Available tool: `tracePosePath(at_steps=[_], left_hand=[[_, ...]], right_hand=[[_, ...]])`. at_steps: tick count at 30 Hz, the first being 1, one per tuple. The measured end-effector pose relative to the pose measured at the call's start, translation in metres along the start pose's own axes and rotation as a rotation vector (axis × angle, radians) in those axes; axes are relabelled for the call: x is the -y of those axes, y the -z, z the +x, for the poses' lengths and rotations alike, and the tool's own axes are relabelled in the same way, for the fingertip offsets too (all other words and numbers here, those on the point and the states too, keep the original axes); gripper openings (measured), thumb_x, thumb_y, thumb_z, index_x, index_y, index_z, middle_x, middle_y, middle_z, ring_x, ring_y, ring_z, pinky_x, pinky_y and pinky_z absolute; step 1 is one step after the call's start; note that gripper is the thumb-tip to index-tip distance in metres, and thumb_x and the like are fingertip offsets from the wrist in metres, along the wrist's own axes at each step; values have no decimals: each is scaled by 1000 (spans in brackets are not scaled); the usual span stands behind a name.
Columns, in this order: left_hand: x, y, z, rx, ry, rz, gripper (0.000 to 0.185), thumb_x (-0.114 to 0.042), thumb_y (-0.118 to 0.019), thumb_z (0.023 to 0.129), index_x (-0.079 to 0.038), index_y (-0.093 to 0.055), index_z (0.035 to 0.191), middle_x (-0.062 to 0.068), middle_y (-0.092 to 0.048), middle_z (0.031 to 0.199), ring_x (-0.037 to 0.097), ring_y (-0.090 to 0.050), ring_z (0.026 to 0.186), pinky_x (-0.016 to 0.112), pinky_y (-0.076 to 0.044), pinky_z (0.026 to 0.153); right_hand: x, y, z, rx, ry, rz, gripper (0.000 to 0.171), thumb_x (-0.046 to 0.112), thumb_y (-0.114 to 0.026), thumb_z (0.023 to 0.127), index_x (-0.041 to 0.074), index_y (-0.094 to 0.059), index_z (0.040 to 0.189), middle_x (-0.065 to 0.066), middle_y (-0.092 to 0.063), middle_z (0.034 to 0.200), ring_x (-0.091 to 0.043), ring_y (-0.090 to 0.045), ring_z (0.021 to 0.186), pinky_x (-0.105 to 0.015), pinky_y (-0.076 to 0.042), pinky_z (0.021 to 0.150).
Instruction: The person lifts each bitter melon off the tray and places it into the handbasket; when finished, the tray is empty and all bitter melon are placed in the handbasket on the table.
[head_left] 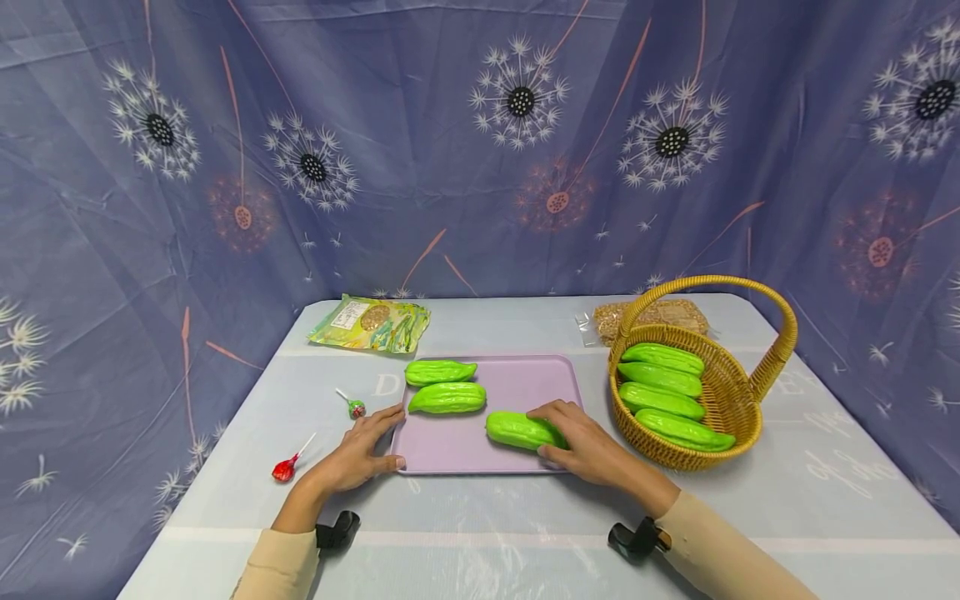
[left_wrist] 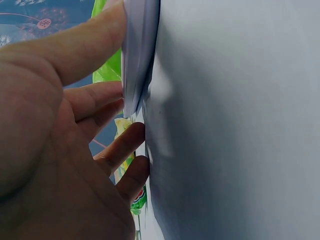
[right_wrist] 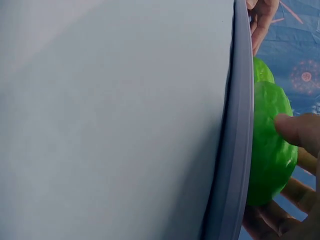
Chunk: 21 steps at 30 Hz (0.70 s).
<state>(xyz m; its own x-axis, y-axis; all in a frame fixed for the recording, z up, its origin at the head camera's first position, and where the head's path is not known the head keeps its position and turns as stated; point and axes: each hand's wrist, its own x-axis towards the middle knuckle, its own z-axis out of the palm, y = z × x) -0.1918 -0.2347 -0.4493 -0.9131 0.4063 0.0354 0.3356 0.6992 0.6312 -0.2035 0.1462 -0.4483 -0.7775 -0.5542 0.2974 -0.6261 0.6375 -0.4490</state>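
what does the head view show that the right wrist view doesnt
Only the head view shows the basket holding four gourds, two more gourds at the back of the tray, two lollipops and the snack bag. Only the right wrist view shows the tray's edge from close up. Both show the right hand gripping a gourd on the tray, and the left hand at the tray's rim.

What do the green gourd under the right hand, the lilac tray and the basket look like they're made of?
Green ridged gourd gripped by the right hand: probably plastic or foam, given its uniform bright colour and slight sheen.
Lilac rectangular tray: likely moulded plastic, matte and smooth with a rolled rim.
Yellow woven basket: wicker or rattan, with woven strands visible on wall and handle.
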Motion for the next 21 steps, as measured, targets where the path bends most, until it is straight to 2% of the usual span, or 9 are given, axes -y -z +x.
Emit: tracePosePath(at_steps=[10,16,21], left_hand=[[0,-1,-1,-5,1,0,72,-29,-72,82,-2,-41,142,13,-32,152,40,-27,135,65,-18,105],[0,0,-1,-2,-1,-1,73,-31,-71,82,-2,-41,142,13,-32,153,40,-27,135,65,-18,105],[0,0,-1,3,4,-3,73,-31,-71,82,-2,-41,142,13,-32,153,39,-27,135,65,-18,104]], right_hand=[[-3,-4,6,-20,-22,-80,57,23,-76,78,12,-54,129,-3,-55,119,-17,-51,108,-40,-46,93],[-5,-5,8,-41,-5,-110,59,23,-77,76,7,-55,129,-5,-54,115,-17,-51,103,-38,-46,88],[-6,-5,10,-41,-10,-110,58,24,-77,76,9,-56,128,-3,-56,112,-15,-51,100,-37,-46,87]])
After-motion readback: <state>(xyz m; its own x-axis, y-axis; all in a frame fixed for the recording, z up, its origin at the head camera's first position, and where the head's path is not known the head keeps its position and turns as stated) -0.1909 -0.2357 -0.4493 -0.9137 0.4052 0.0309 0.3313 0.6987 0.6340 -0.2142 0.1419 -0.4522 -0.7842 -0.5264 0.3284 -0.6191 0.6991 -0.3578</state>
